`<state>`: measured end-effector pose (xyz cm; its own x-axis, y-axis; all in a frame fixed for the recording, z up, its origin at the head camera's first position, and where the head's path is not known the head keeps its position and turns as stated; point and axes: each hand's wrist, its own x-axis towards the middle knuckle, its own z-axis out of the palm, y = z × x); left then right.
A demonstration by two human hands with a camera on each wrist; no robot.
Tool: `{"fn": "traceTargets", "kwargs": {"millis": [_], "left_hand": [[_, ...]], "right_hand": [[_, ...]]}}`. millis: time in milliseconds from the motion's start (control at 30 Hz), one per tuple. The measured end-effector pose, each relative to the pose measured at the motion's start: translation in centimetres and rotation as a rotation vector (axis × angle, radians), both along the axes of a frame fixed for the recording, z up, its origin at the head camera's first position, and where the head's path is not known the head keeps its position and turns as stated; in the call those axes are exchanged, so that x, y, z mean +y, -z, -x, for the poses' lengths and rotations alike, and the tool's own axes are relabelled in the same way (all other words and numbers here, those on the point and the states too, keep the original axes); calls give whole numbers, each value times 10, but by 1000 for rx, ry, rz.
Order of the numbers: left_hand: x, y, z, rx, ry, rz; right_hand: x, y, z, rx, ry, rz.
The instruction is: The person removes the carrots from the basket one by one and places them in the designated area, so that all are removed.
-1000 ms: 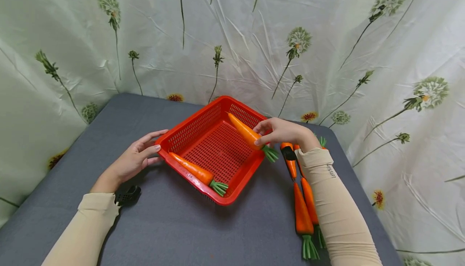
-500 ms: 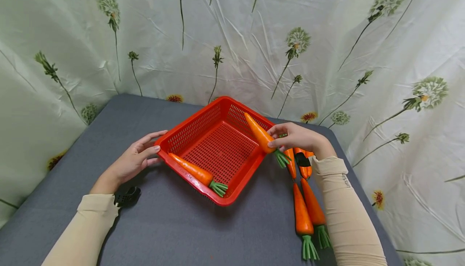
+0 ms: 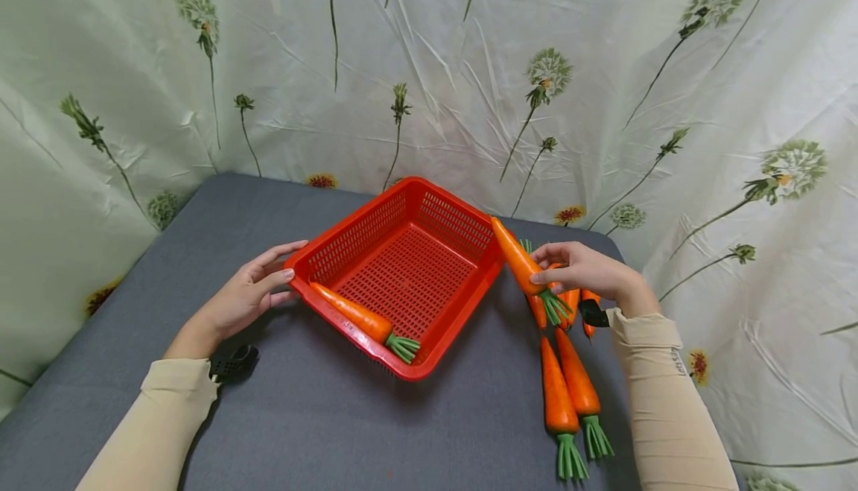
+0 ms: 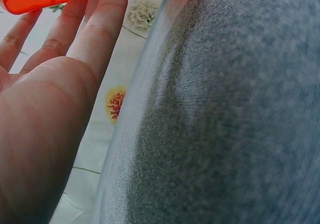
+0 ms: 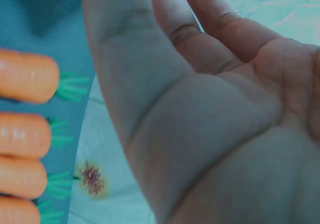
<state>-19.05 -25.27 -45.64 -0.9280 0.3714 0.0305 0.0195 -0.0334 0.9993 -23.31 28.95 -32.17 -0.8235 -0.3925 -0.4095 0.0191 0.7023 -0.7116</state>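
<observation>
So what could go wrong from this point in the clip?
The right hand pinches the held carrot only near its green top, outside the red basket, so it could swing or slip onto the loose carrots beneath it. The left hand merely touches the basket corner with straight fingers, so a knock might slide the basket across the grey table.
</observation>
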Motion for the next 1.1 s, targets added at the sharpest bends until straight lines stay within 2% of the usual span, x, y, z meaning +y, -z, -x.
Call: {"fn": "traceTargets", "kwargs": {"millis": [300,533,800,1100], "left_hand": [[-2,0,0,5,-3,-5],[-1,1,1,2,14,-17],[-1,1,1,2,5,0],[0,2,1,6,-4,10]], "right_hand": [[31,6,-27,4,55,47],[57,17,-51,0,110,52],[78,33,-67,-11,138,81],[91,50,-85,-41,198,68]]}}
